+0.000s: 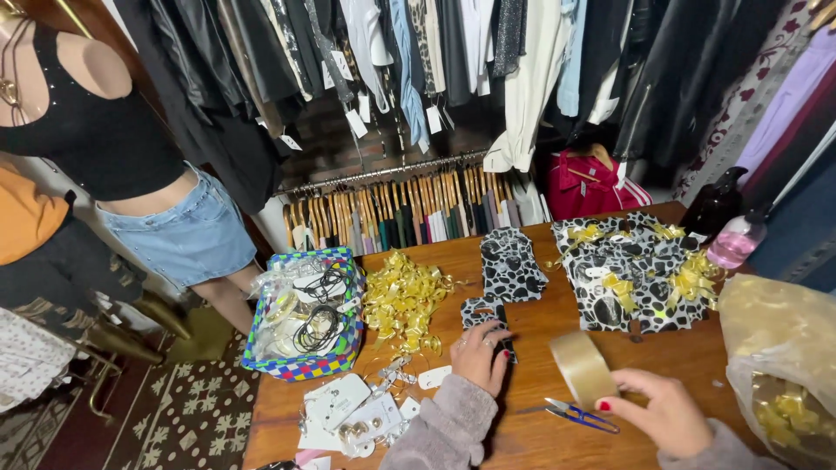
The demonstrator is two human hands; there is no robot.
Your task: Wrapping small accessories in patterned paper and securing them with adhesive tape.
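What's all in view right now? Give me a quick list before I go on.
Wooden table: one, brown, centre foreground.
Small patterned bag: one, black and white, under the left hand.
Patterned bags: a pile plus one apart, black and white with gold bows, far right of the table.
Ribbon curls: one heap, gold, table middle.
Woven basket: one, blue with multicoloured checks, table's left end.
Earring cards: several, white, near left edge.
Tape roll: one, tan, at the right hand.
Snips: one, blue-handled, near edge.
Plastic bag: one, clear, gold bows inside, right.
Bottles: two, dark and pink, far right.
Hanging clothes: many, mixed colours, behind.
Mannequin: one, black top, denim skirt, left.
Left hand: on the small bag.
Right hand: holding the tape roll.
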